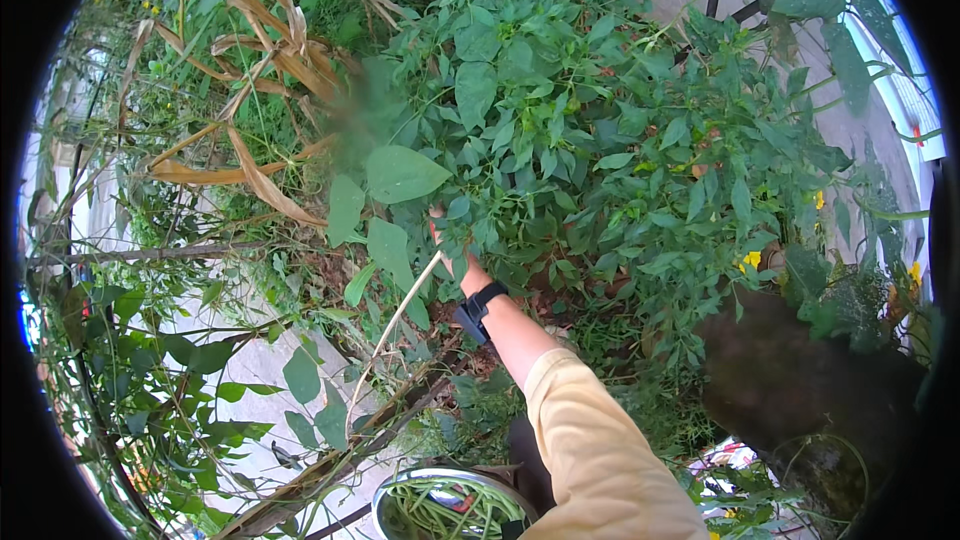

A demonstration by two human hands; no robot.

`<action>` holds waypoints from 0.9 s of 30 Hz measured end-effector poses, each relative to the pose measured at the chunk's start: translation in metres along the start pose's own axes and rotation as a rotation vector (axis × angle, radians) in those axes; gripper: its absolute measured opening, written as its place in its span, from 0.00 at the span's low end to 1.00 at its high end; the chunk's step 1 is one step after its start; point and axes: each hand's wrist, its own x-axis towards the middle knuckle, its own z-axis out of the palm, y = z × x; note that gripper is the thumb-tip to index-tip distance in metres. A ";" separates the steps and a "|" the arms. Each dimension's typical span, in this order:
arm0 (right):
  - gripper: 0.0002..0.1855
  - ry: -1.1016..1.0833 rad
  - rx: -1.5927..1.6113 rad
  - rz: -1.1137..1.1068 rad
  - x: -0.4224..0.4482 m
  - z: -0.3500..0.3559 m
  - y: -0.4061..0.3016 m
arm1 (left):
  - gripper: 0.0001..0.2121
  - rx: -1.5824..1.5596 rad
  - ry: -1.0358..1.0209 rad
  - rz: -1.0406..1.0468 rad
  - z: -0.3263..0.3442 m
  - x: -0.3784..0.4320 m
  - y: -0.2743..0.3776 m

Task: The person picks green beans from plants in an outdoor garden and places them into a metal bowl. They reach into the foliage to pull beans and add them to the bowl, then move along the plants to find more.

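My right hand reaches into a dense, leafy green pepper-like plant. Leaves cover most of the fingers, so what they hold or touch cannot be made out. A small red patch shows among the leaves by the fingers; its nature is unclear. On the wrist is a black strap with a dark device, below it a pale yellow sleeve. My left hand is out of view. At the bottom, a shiny metal bowl holds many long green beans.
Dry brown leaves hang at upper left. One pale thin stem slants beside the hand. Wooden poles run diagonally at lower left, among climbing vines. A dark, blurred mass stands at right near yellow flowers.
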 end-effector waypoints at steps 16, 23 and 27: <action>0.06 0.380 -0.151 0.254 -0.027 -0.010 -0.067 | 0.05 -0.034 -0.026 0.016 -0.004 0.002 -0.012; 0.10 0.054 -0.943 0.233 -0.066 -0.019 -0.097 | 0.05 -0.025 -0.050 0.029 -0.010 -0.001 -0.021; 0.06 0.038 -1.176 -0.221 -0.139 -0.007 -0.145 | 0.05 -0.044 -0.045 0.037 -0.014 -0.012 -0.035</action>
